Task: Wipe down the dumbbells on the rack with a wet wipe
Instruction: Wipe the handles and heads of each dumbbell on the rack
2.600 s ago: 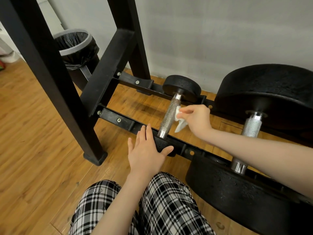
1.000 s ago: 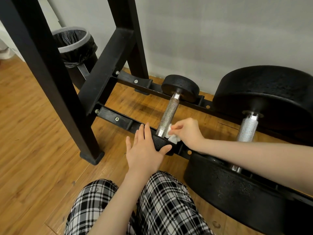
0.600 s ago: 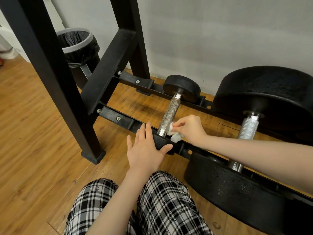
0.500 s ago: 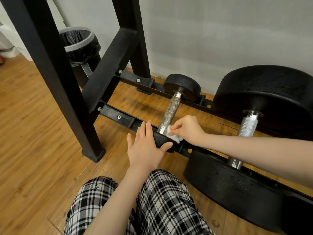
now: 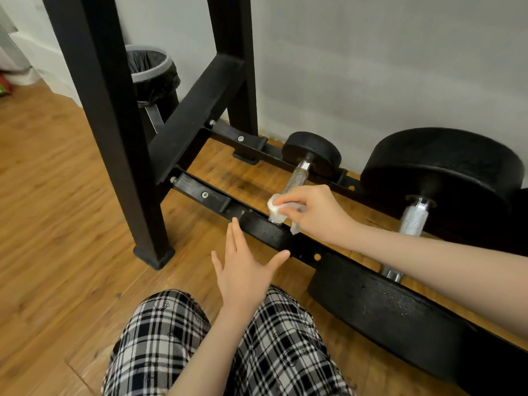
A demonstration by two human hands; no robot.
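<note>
Nearest the camera are knees in plaid trousers (image 5: 217, 344), above a wooden floor (image 5: 57, 224). Just beyond them the left hand (image 5: 245, 270) is flat with its fingers spread and straight, holding nothing; its fingertips reach the near head (image 5: 264, 230) of the small dumbbell, though I cannot tell whether they touch it. Past that, the right hand (image 5: 311, 212) pinches the wet wipe (image 5: 278, 210) against the near end of the knurled handle (image 5: 297, 178). The handle's long axis runs away from the person, rising toward the far head (image 5: 313, 154) by the wall, so the unwiped length lies ahead of the right hand, the nearer one to it. The dumbbell sits across the two rack rails (image 5: 217, 201). To the right rests a large dumbbell (image 5: 437, 178), and a lined bin (image 5: 151, 72) stands at far left.
</note>
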